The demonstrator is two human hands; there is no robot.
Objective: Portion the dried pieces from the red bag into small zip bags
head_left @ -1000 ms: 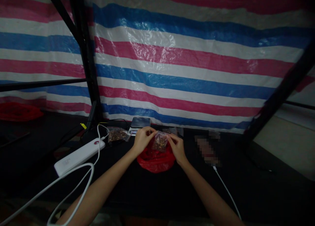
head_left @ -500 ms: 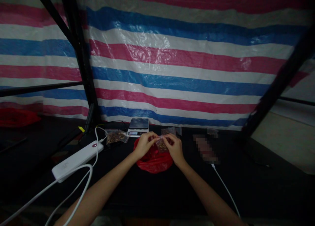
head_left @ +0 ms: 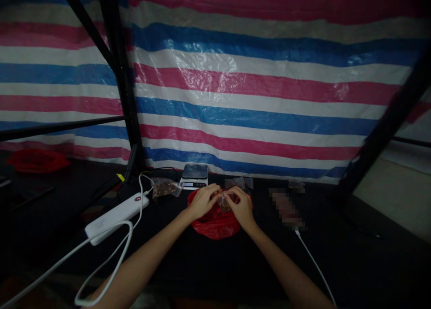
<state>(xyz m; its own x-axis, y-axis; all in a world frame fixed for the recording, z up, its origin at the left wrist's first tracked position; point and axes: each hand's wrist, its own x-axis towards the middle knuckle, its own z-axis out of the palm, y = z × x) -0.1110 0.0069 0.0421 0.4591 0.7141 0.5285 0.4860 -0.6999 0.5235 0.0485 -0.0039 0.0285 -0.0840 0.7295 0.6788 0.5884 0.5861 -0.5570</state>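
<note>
Both my hands meet over a red plastic bag (head_left: 215,224) lying on the dark table. My left hand (head_left: 203,202) and my right hand (head_left: 240,206) pinch a small clear packet of brown bits (head_left: 225,200) between their fingertips, held low just above the red bag. A second filled clear packet (head_left: 164,188) lies to the left, beside a small digital scale (head_left: 194,175) at the back.
A white power strip (head_left: 116,212) with white cables lies at the left. A pixelated object (head_left: 286,208) with a white cable (head_left: 314,266) sits at the right. More small packets (head_left: 239,182) lie near the striped tarp wall (head_left: 256,84). Black frame posts (head_left: 123,80) stand left and right.
The packet was held up above the red bag a second ago; my hands have lowered it and closed in together over it. The view shifted slightly.
</note>
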